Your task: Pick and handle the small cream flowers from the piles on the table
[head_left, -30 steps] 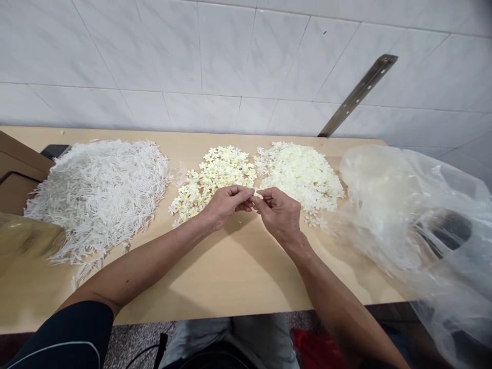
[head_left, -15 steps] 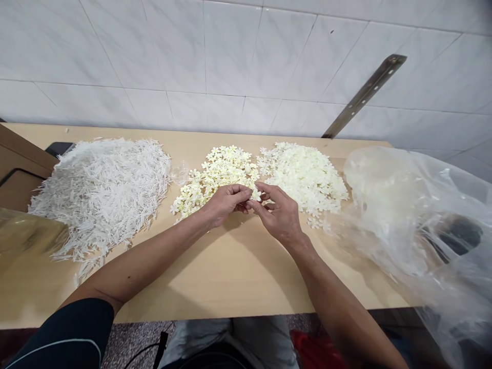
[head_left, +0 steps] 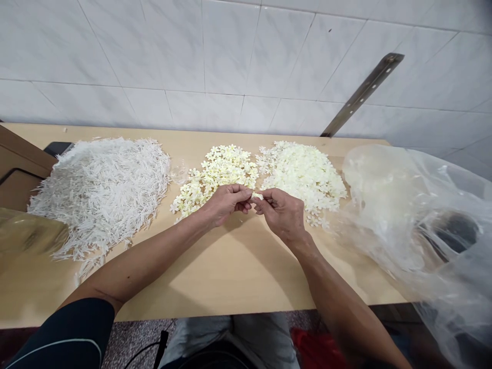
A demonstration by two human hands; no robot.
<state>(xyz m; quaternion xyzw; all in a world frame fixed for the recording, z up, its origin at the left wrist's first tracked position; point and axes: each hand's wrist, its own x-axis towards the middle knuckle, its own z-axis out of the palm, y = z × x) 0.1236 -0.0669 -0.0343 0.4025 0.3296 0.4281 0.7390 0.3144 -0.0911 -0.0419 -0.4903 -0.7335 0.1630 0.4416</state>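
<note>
Pinches a small cream-white artificial flower [head_left: 257, 196] with left hand [head_left: 226, 204] and right hand [head_left: 282, 212], fingertips of both closed on it, just above the light wooden table [head_left: 230, 271]. Holds it right in front of a heap of yellow-centred cream flowers [head_left: 221, 169] and a heap of plain cream petals [head_left: 303, 171]. Has a pile of thin white plastic stems [head_left: 102, 182] off to the left, a crumpled clear plastic bag [head_left: 400, 205] to the right.

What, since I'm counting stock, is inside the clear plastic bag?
Through the plastic bag only a pale mass and a dark shape show; crumpled film blurs what they are.
</note>
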